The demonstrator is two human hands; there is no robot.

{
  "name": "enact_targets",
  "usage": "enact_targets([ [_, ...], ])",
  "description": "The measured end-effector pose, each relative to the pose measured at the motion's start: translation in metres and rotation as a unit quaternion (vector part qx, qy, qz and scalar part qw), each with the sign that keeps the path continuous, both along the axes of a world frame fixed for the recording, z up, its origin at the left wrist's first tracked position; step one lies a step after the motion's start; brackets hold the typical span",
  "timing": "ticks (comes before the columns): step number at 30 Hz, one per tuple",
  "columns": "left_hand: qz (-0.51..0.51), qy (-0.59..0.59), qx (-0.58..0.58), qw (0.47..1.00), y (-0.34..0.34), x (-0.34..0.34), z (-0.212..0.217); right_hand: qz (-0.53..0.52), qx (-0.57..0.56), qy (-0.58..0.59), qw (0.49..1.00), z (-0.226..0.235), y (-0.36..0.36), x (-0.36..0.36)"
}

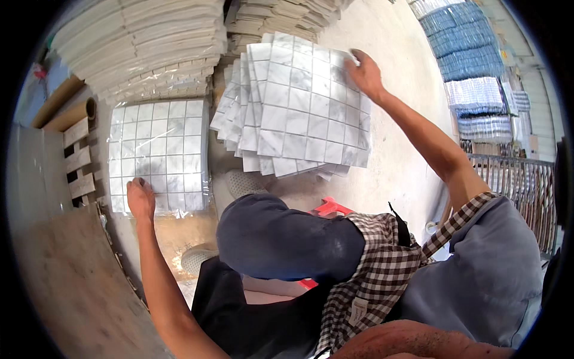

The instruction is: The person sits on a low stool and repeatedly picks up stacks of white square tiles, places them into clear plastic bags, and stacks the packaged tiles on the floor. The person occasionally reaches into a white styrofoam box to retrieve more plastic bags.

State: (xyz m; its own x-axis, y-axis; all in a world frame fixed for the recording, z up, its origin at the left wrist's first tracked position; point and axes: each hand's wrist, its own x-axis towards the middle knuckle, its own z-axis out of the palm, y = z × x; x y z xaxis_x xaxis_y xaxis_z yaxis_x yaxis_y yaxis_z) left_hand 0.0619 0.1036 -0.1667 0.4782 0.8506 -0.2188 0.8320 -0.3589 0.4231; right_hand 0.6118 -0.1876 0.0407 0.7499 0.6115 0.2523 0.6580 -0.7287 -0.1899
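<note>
Fanned tile sheets [314, 99]: smooth, marble-like, glossy. Left tile stack [161, 146]: shiny clear plastic wrap [205, 190]. Pallet [78, 160]: rough, matt wood. Tubes [67, 96]: matt brown cardboard. Apron [385, 257]: matt cloth. Red stool [332, 207]: smooth plastic.

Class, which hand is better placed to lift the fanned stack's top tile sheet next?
Likely the right hand: it is at a corner of the top sheet; the left hand is at the other pile.

Bright light, strong edge distortion.

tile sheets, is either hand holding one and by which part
Right hand: at the top sheet's far right corner. Left hand: on the wrapped tiles, toward the near left corner. Whether either grips cannot be told.
</note>
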Motion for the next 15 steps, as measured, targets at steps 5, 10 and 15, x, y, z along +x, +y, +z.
enact_targets([
  [5, -0.002, 0.052, 0.073, 0.996, -0.008, 0.024, 0.067, -0.199, 0.08, 0.382, 0.899, -0.018, -0.066, 0.082],
  [10, -0.024, -0.054, 0.074, 0.996, -0.031, 0.029, 0.158, -0.208, 0.182, 0.426, 0.861, -0.036, -0.058, 0.09],
  [15, 0.073, -0.096, -0.095, 0.988, -0.085, 0.021, 0.233, -0.152, 0.224, 0.456, 0.848, -0.021, -0.066, 0.076],
])
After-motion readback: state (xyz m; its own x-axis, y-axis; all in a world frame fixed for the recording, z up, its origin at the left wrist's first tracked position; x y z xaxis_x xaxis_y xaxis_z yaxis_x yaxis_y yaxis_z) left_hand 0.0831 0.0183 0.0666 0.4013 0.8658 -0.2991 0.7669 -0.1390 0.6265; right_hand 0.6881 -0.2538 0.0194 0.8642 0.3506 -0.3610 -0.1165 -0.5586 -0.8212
